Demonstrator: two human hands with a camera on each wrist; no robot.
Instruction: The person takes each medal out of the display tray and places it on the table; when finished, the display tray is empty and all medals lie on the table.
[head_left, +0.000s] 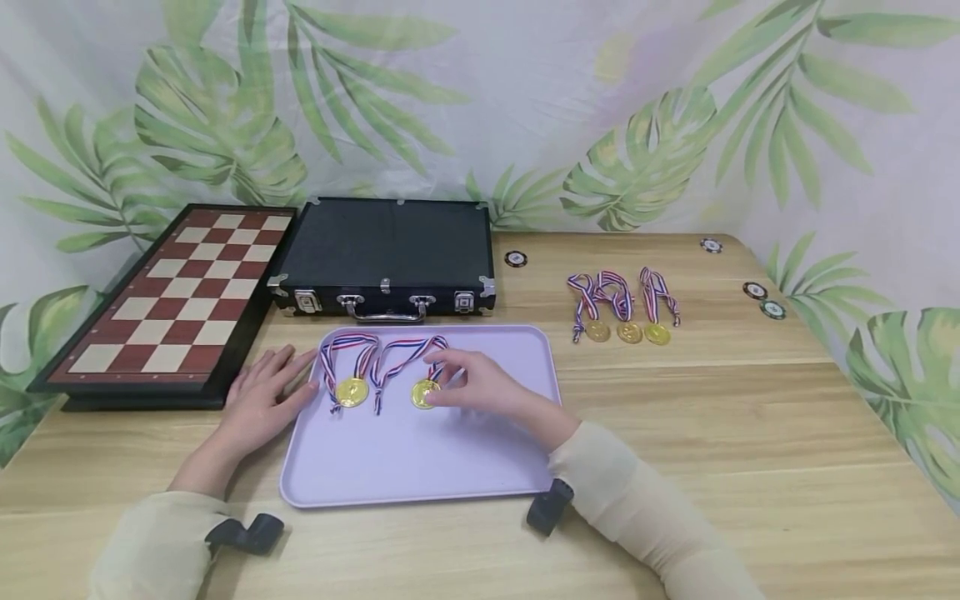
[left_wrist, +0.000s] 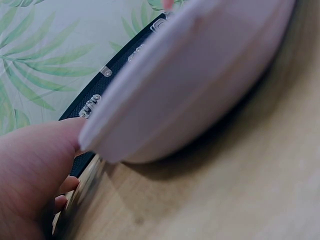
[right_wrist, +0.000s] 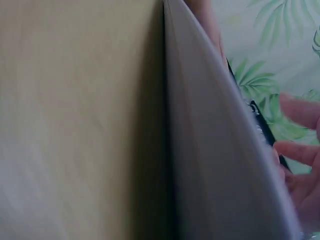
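Note:
A lavender tray (head_left: pixel 420 458) lies on the wooden table, and two gold medals with striped ribbons lie on it. My right hand (head_left: pixel 438 379) reaches over the tray and pinches the right medal (head_left: pixel 423 394) at its edge, fingers curled over its ribbon. The left medal (head_left: pixel 351 392) lies free beside it. My left hand (head_left: pixel 281 375) rests flat on the table with its fingers against the tray's left rim. The left wrist view shows that hand (left_wrist: pixel 35 165) touching the tray rim (left_wrist: pixel 190 85). In the right wrist view, loosely spread fingers (right_wrist: pixel 300 111) show beyond the tray (right_wrist: pixel 215 165).
Three more medals (head_left: pixel 630 332) lie in a row on the table to the right. A black latched case (head_left: pixel 386 250) stands behind the tray, with a chessboard (head_left: pixel 180 292) to its left. Poker chips (head_left: pixel 755 290) are scattered at the back right.

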